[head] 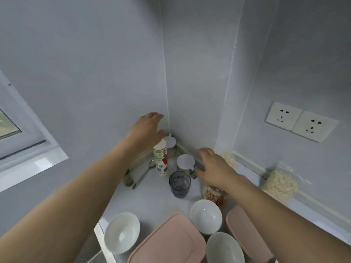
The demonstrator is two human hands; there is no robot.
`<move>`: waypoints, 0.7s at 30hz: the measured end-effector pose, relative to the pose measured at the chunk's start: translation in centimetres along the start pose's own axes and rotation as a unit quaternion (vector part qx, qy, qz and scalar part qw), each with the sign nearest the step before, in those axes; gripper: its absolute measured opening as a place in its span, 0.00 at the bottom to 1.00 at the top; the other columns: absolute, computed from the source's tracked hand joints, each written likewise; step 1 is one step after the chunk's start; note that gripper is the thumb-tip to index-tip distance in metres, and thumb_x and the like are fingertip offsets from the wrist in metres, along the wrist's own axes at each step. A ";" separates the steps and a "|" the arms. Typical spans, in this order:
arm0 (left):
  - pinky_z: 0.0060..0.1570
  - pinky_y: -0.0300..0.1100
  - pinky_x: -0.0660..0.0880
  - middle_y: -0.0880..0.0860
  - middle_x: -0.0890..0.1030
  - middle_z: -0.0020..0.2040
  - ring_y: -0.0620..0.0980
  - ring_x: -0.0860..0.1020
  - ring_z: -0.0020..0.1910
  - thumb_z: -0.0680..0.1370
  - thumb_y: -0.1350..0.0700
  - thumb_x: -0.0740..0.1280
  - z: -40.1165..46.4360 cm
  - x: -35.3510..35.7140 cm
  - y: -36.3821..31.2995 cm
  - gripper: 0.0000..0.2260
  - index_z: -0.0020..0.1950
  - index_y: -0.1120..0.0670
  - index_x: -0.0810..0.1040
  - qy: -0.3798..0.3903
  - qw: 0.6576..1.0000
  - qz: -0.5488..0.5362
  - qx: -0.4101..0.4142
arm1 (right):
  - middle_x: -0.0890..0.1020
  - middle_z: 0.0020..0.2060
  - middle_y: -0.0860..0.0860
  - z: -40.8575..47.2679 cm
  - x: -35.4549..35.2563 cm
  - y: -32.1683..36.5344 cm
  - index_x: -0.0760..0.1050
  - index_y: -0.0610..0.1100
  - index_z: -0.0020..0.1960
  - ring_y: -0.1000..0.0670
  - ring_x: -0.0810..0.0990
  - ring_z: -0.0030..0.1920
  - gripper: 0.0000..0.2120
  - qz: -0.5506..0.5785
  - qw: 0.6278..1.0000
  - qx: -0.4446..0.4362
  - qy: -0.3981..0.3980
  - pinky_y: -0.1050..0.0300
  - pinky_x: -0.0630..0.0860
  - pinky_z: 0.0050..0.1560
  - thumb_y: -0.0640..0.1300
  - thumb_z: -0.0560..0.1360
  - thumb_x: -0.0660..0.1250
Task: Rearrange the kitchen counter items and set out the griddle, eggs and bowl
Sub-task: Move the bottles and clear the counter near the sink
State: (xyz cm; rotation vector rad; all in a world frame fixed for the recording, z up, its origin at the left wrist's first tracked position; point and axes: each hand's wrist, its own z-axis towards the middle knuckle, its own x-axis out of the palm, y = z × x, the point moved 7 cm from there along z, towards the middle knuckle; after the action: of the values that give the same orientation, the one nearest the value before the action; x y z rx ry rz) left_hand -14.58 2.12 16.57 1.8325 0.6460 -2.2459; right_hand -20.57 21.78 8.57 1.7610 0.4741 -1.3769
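White corner bench (152, 194): three white ceramic bowls (206, 216) lie nearer than both empty, loosely spread hands, left hand (147, 128), right hand (213, 166).

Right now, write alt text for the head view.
Two bare hands reach into a counter corner: the left hand above a white tube, the right hand beside a white-lidded jar. Nearer lie a grey cup, three white bowls and pink lids.
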 end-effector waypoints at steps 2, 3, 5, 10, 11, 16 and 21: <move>0.68 0.49 0.65 0.51 0.64 0.76 0.54 0.64 0.73 0.80 0.50 0.63 2.7 0.4 1.2 0.26 0.77 0.51 0.61 0.030 0.999 -0.008 -0.015 | 0.64 0.70 0.45 2.7 0.7 -0.1 0.59 0.43 0.74 0.42 0.70 0.66 0.31 -0.018 1.000 0.000 0.023 0.50 0.68 0.64 0.48 0.75 0.66; 0.67 0.49 0.65 0.51 0.64 0.75 0.54 0.65 0.72 0.79 0.50 0.63 3.9 0.7 1.6 0.26 0.77 0.51 0.62 0.041 0.999 -0.012 -0.021 | 0.63 0.70 0.45 3.7 1.1 -0.1 0.57 0.43 0.75 0.42 0.69 0.66 0.33 -0.028 0.999 -0.002 0.039 0.52 0.68 0.65 0.47 0.74 0.66; 0.67 0.47 0.66 0.53 0.66 0.74 0.55 0.67 0.71 0.79 0.49 0.64 6.8 1.6 2.7 0.26 0.76 0.51 0.63 0.061 0.997 -0.026 -0.035 | 0.62 0.72 0.45 6.2 2.3 -0.4 0.55 0.43 0.76 0.42 0.68 0.67 0.36 -0.052 0.996 -0.005 0.070 0.54 0.67 0.66 0.46 0.73 0.68; 0.64 0.44 0.66 0.55 0.68 0.72 0.54 0.68 0.69 0.77 0.49 0.67 12.3 5.9 4.6 0.26 0.73 0.56 0.66 0.171 0.982 -0.051 -0.060 | 0.61 0.71 0.45 11.0 5.1 -2.1 0.56 0.44 0.75 0.41 0.68 0.67 0.37 -0.114 0.984 0.005 0.138 0.54 0.65 0.66 0.46 0.71 0.70; 0.61 0.43 0.68 0.55 0.71 0.69 0.54 0.71 0.66 0.77 0.50 0.68 13.2 6.8 5.0 0.25 0.71 0.58 0.69 0.188 0.979 -0.046 -0.060 | 0.60 0.72 0.45 11.9 5.7 -2.3 0.55 0.45 0.75 0.41 0.67 0.68 0.38 -0.122 0.981 0.005 0.151 0.54 0.64 0.67 0.46 0.71 0.70; 0.43 0.39 0.69 0.53 0.75 0.47 0.52 0.74 0.44 0.73 0.48 0.72 16.7 12.6 6.4 0.11 0.40 0.53 0.73 0.247 0.966 -0.040 -0.065 | 0.60 0.72 0.45 15.6 8.7 -3.4 0.50 0.46 0.77 0.41 0.67 0.67 0.41 -0.135 0.972 0.013 0.194 0.51 0.67 0.65 0.52 0.73 0.69; 0.43 0.41 0.70 0.54 0.76 0.48 0.53 0.74 0.45 0.74 0.45 0.71 17.9 16.3 6.1 0.18 0.54 0.58 0.77 0.321 0.945 -0.006 -0.055 | 0.62 0.71 0.46 17.2 11.3 -4.2 0.48 0.47 0.77 0.43 0.69 0.66 0.42 -0.101 0.969 0.089 0.205 0.51 0.71 0.60 0.62 0.73 0.64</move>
State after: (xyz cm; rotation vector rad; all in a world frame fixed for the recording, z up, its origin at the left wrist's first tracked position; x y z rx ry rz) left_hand -31.82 -8.85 2.17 2.5025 0.8492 -1.5424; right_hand -30.44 8.50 -4.42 2.2099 0.7924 -1.2171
